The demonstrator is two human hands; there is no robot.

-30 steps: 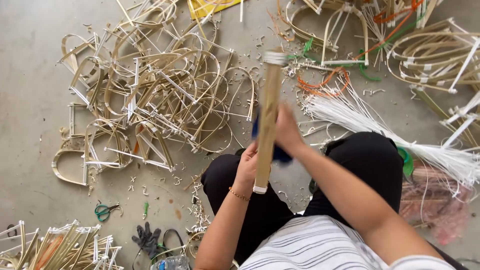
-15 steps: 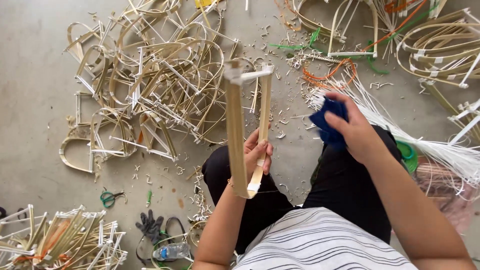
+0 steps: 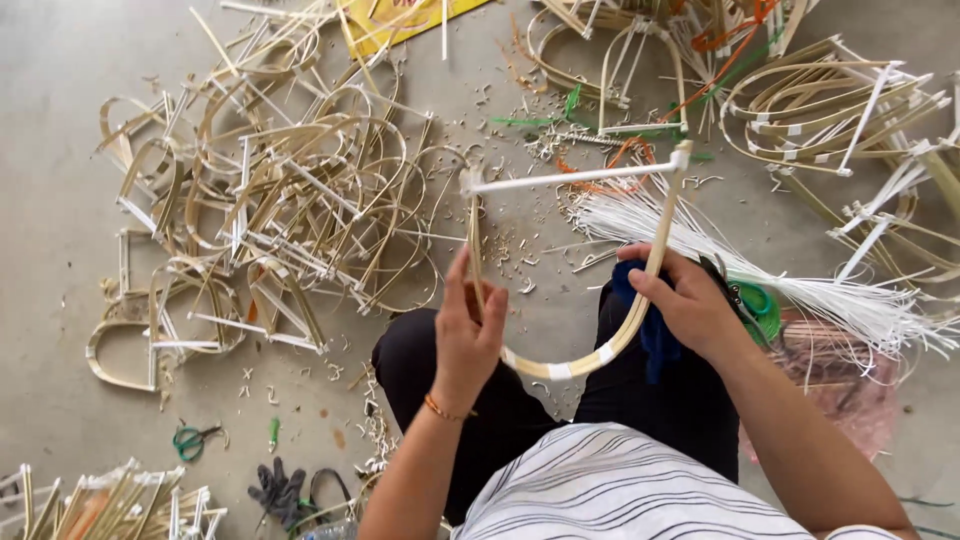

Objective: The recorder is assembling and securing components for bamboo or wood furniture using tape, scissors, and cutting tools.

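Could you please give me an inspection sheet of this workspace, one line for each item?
Surface: grey concrete floor, littered with small shavings.
Job's things: U-shaped bamboo frame with a white crossbar across its open end; blue cloth against the frame's right side.
Clutter: large pile of finished frames; more frames at upper right; bundle of white strips; green scissors; grey glove; bundle of sticks; yellow sheet.
Grips: left hand holds the frame's left side; right hand holds the right side together with the cloth.
Cables: nothing seen.
Surroundings: the person's dark trousers and striped shirt; no other person seen.
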